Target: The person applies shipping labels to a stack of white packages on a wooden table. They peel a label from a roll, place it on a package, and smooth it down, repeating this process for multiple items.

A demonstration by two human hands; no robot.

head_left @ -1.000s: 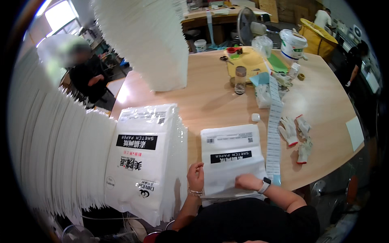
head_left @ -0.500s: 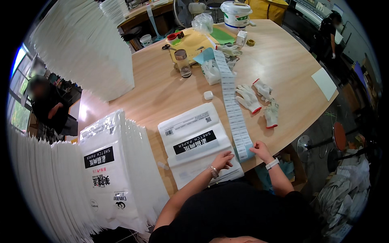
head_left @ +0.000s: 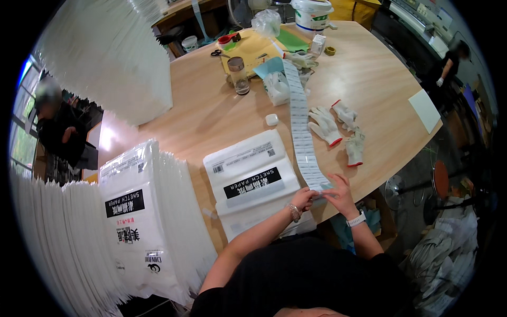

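A long strip of printed labels (head_left: 299, 121) on pale blue backing runs down the table towards me. At its near end my left hand (head_left: 304, 199) is closed in a pinch at the strip's edge. My right hand (head_left: 340, 195) meets it there, thumb and forefinger pinching the same end, other fingers raised. The fingertips nearly touch, and whether a single label is between them is too small to tell. Just left of the strip lies a stack of white plastic paper bags (head_left: 247, 153) with a black printed panel; my left forearm crosses its near corner.
Tall piles of white packages (head_left: 127, 211) flank the left side. White work gloves (head_left: 326, 126) with red cuffs lie right of the strip. Farther back are a glass jar (head_left: 238, 76), scissors (head_left: 216, 53) and a white bucket (head_left: 311, 16). Two people stand off the table, left and right.
My left hand has moved right, off the bag stack, to the strip's near end. My right hand has turned and now pinches beside it; the blue end is mostly covered.
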